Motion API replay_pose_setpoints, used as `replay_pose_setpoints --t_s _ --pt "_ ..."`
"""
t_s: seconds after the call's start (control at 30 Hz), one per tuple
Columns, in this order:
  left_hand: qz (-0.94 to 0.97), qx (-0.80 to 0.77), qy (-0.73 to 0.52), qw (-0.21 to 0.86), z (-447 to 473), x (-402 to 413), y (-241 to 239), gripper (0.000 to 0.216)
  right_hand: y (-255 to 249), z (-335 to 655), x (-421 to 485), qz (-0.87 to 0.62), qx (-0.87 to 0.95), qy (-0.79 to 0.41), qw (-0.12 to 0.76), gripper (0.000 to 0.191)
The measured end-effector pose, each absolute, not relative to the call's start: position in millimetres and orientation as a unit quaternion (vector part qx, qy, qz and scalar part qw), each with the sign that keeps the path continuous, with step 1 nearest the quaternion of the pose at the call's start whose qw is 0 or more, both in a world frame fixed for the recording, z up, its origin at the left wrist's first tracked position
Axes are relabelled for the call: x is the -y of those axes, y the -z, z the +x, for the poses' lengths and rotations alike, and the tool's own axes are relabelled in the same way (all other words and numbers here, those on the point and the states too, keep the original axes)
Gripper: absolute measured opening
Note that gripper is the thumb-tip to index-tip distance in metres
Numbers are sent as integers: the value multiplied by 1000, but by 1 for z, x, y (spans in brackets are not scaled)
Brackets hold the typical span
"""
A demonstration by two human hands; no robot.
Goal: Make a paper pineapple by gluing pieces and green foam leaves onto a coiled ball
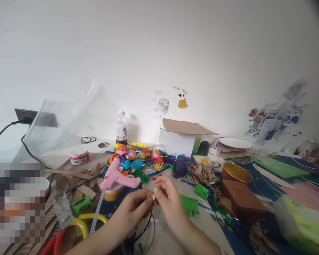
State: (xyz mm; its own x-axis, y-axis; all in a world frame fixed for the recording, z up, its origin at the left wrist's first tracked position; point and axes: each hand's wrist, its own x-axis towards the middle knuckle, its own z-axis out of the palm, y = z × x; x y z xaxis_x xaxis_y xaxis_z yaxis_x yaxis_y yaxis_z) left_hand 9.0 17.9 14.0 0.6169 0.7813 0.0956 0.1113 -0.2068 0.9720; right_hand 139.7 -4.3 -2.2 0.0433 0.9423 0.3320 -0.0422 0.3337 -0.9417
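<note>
My left hand [138, 205] and my right hand [168, 200] meet low in the middle of the view. Their fingertips pinch together on a small white piece [153, 197], mostly hidden by the fingers, so its kind is unclear. Beneath them hang or lie thin curved bands [153, 232], one dark and one light; I cannot tell whether they join the white piece. Just left of my hands, a pink glue gun [119, 177] with a clear glue stick [97, 212] rests over a roll of tape [114, 194]. Green paper scraps [190, 204] lie right of my right hand.
Colourful corrugated-paper pieces [136, 164] crowd the table behind my hands. A bottle [121, 127] and a white box [175, 141] stand by the wall. To the right are a brown case [241, 200] and a gold-lined tin [236, 173]. Yellow-and-red scissors handles [82, 226] lie at front left.
</note>
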Motion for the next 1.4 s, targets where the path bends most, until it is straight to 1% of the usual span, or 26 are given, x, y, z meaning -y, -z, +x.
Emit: replay_pose_setpoints --t_s 0.13,0.27,0.33,0.43,0.53,0.7,0.93,1.4 --pt "644 -298 -303 636 7 -16 -16 31 -1 144 7 -364 588 -420 587 24" --pt "542 -227 -294 754 4 -13 -17 23 -11 156 8 -295 706 -358 535 23" --pt "502 -196 -275 796 2 -12 -19 21 -17 162 9 -267 749 -331 508 25" --pt "483 -148 -221 834 -1 -13 -22 24 -26 166 13 -248 781 -319 476 25" --pt "487 -113 -179 847 -5 -14 -22 28 -33 166 18 -245 813 -282 447 26" --pt "488 -94 -179 849 -6 -15 -20 29 -33 165 22 -245 845 -218 422 22" --pt "492 -96 -166 849 -7 -15 -23 30 -26 165 20 -255 851 -203 411 18" --pt "480 -84 -159 859 -8 -15 -23 30 -22 161 21 -249 846 -156 444 16"
